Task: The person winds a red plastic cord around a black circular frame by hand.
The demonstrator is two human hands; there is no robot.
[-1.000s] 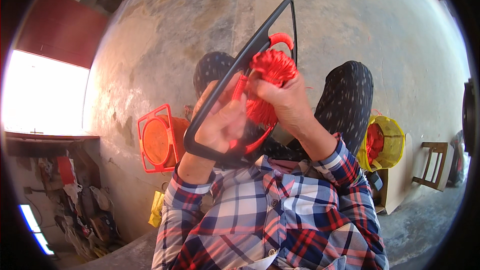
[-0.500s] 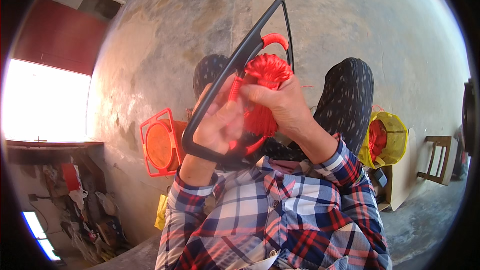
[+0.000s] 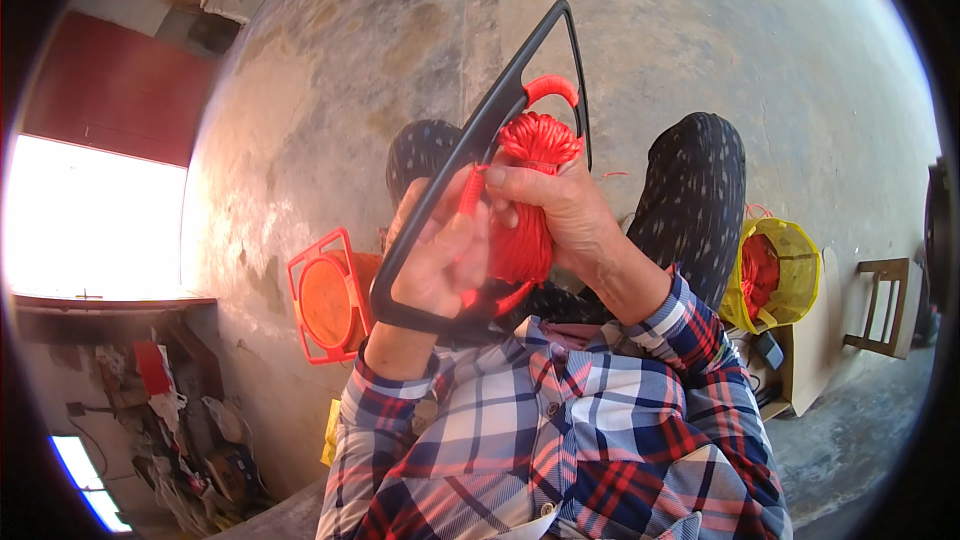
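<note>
Between my knees a black, roughly rectangular frame (image 3: 488, 124) is held up at a tilt. Red cord is wound tightly round parts of its inner curved piece, one wrapped section (image 3: 551, 88) at the top and another (image 3: 470, 194) on the left side. My left hand (image 3: 432, 252) grips the frame from behind, fingers curled around the left wrapped section. My right hand (image 3: 575, 208) closes round a thick bundle of red cord (image 3: 522, 242), its looped end showing above the fist. The right thumb and fingertips press near the end of the left winding.
An orange round container with a red frame (image 3: 328, 302) stands left on the concrete floor (image 3: 640, 30). To the right is a yellow basket (image 3: 800, 280) holding red cord, beside cardboard (image 3: 815, 360) and a wooden stool (image 3: 885, 305). A short red strand lies ahead.
The right hand and its cord bundle have shifted slightly, and its thumb now sits closer to the left winding. The frame stays almost where it was, still in the left hand.
</note>
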